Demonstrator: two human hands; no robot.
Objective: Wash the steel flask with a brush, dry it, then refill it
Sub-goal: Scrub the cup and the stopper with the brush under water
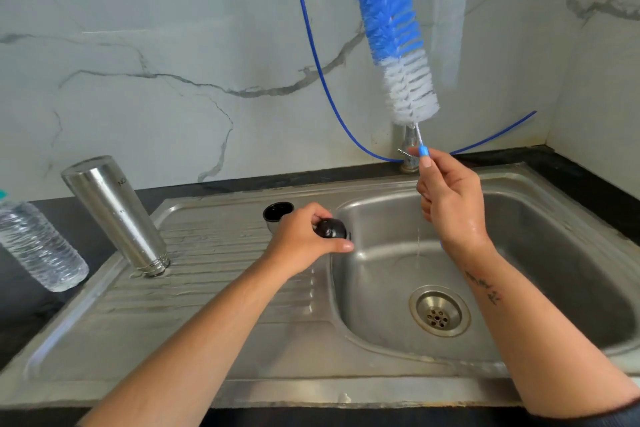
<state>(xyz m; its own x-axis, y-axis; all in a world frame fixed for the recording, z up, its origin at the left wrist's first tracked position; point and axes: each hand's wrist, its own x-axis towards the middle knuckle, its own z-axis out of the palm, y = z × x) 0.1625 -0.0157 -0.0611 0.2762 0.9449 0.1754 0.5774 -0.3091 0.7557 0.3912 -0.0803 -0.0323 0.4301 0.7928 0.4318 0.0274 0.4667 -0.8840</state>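
The steel flask (116, 215) stands upside down, mouth on the ribbed drainboard (214, 291), leaning left. My left hand (304, 237) grips a dark round stopper (330, 229) at the basin's left rim. A steel cup-lid (278, 212) with a black inside sits just behind that hand. My right hand (450, 199) holds the handle of the blue and white bottle brush (394, 35) upright above the basin, bristles up against the wall. Water drips from the right hand.
The steel sink basin (561, 253) with its drain (439, 310) lies at the right. A tap (409, 149) stands behind the brush handle, with a blue hose (311, 45) hanging down the marble wall. A clear plastic water bottle (36, 246) lies on the dark counter at far left.
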